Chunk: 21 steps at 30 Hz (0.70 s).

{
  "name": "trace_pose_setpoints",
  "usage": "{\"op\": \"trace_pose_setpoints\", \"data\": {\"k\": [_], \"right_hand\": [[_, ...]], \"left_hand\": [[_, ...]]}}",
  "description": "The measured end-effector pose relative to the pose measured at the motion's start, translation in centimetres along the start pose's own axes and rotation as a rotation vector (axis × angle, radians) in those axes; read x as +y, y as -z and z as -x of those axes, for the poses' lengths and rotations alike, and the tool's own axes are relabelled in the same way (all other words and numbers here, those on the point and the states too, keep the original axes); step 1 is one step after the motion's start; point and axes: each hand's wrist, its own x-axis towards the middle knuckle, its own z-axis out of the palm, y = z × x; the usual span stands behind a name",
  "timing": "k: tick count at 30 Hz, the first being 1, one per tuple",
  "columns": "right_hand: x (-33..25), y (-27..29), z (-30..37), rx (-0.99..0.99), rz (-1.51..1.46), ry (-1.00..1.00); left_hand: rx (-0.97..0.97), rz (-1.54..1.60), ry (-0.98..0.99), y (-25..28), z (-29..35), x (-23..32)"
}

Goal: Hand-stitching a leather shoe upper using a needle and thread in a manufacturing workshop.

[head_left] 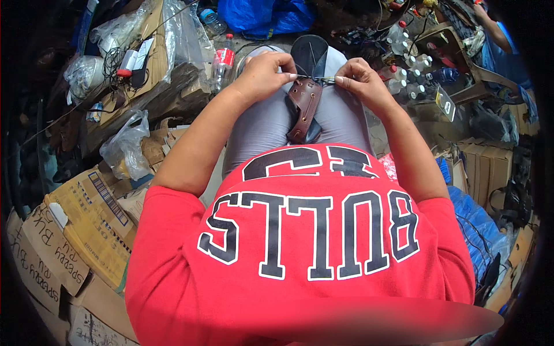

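The red shirt [297,236] is brightly, evenly lit, with soft shadows. The brown leather shoe [304,99] is rendered fairly sharply. Glints are thrown off the clear plastic bag [128,145] at left. The corners are blackened, cardboard [95,210] is bowed by the lens, and the bottom edge is partly blurred.

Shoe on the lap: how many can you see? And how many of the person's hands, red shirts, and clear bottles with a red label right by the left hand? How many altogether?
Shoe: 1
Hands, left hand and right hand: 2
Red shirt: 1
Red-labelled bottle: 1
Total: 5
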Motion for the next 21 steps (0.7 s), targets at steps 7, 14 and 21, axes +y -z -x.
{"op": "trace_pose_setpoints", "data": {"k": [7,14,21], "right_hand": [[-0.7,1.1,2.0,-0.064,-0.010,-0.090],[-3.1,5.5,0.4,-0.043,-0.043,-0.079],[-4.2,3.3,-1.1,0.010,0.725,0.273]], "left_hand": [[-0.282,0.061,0.014,0.6,-1.6,1.7],[-0.374,-0.112,-0.194,0.8,-3.0,2.3],[-0.398,-0.205,-0.207,0.7,-3.3,2.2]]}}
